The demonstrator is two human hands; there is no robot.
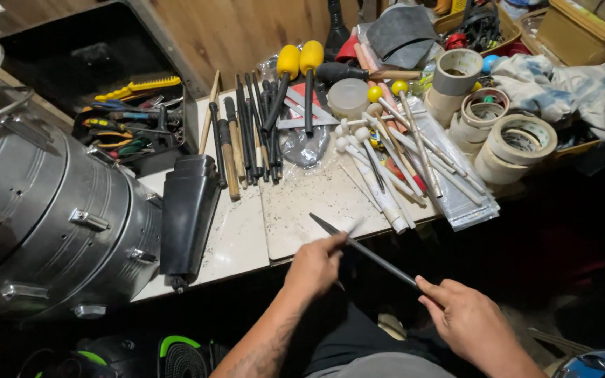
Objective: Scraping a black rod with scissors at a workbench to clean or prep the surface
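Two hands point(314, 264) point(465, 322); slim dark rod point(365, 250)

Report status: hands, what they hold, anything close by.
Left hand and right hand both grip one thin dark metal rod. Rod slants over speckled white tabletop edge. White-tipped mallet sticks just beyond, not touching.

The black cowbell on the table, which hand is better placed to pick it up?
Probably left. The left hand is nearer the cowbell than the right hand, though both hold the thin dark stick.
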